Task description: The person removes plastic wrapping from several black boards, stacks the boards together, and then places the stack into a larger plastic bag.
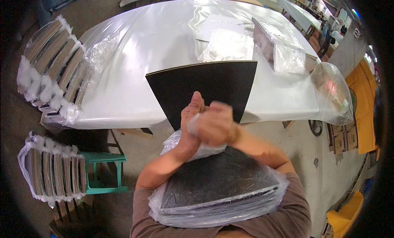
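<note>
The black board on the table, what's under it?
The black board lies flat on the white plastic-covered table, its near end sticking out past the edge. Both hands, left and right, hide that end. Anything between board and table is covered.

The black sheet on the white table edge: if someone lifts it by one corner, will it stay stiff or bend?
The black sheet probably stays fairly stiff: its edges look straight and it overhangs the white table without drooping. It looks thin, so likely light. It may slide easily on the glossy cover.
</note>
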{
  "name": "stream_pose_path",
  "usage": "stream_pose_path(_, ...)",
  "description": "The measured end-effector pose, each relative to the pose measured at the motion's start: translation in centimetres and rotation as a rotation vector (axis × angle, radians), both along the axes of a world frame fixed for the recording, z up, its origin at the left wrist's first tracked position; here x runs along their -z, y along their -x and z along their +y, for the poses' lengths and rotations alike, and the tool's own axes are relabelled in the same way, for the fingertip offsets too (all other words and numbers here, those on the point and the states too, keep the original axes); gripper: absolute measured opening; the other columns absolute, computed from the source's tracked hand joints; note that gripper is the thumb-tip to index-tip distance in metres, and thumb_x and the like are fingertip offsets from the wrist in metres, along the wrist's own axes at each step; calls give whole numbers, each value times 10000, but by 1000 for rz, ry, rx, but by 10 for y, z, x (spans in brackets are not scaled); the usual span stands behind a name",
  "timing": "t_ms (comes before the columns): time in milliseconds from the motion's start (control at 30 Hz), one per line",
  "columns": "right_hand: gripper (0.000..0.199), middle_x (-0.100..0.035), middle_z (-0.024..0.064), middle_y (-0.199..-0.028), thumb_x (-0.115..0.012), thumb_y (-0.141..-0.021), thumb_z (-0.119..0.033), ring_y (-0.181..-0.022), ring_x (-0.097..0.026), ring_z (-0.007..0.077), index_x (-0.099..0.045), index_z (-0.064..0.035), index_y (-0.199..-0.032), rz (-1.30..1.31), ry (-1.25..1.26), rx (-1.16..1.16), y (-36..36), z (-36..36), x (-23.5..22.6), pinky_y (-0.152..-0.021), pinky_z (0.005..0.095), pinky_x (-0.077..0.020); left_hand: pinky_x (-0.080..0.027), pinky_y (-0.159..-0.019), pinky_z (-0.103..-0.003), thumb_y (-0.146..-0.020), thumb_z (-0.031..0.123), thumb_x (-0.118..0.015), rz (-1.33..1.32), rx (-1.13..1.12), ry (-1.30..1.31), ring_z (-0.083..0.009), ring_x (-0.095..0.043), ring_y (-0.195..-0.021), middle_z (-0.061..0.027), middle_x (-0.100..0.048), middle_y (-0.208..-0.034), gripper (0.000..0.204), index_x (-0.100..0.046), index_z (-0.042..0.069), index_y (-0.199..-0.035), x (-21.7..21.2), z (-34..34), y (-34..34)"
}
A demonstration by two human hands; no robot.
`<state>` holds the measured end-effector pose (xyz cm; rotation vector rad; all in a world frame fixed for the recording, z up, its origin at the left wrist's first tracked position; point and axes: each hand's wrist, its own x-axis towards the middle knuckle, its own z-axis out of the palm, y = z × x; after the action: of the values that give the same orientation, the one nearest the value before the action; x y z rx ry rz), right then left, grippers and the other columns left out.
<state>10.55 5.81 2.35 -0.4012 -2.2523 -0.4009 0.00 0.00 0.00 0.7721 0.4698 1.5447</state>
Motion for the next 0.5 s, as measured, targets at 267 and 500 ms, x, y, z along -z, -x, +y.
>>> stream_pose_path(267, 81, -515, -12, -617, -615, -733, -155, -496, -513, 168, -540, -157, -703, 134, 74, -198, 6, 3, 21, -556, 303, -371, -368, -549, -215, -964, 379, -428, 134, -164, 129, -20, -427, -632, 59, -486, -706, 362, -539, 119, -739, -2, 2, 0)
stream_pose_path(500, 199, -647, 91, -895, -541, -826, -31, -810, -639, 203, -597, -79, -1011, 457, 844, -131, -7, 6, -16, -808, 352, -390, -418, -671, -215, -942, 360, -487, 172, -272, 97, -49, -522, -797, 22, -585, -863, 325, -593, 54, -967, -6, -5, 16)
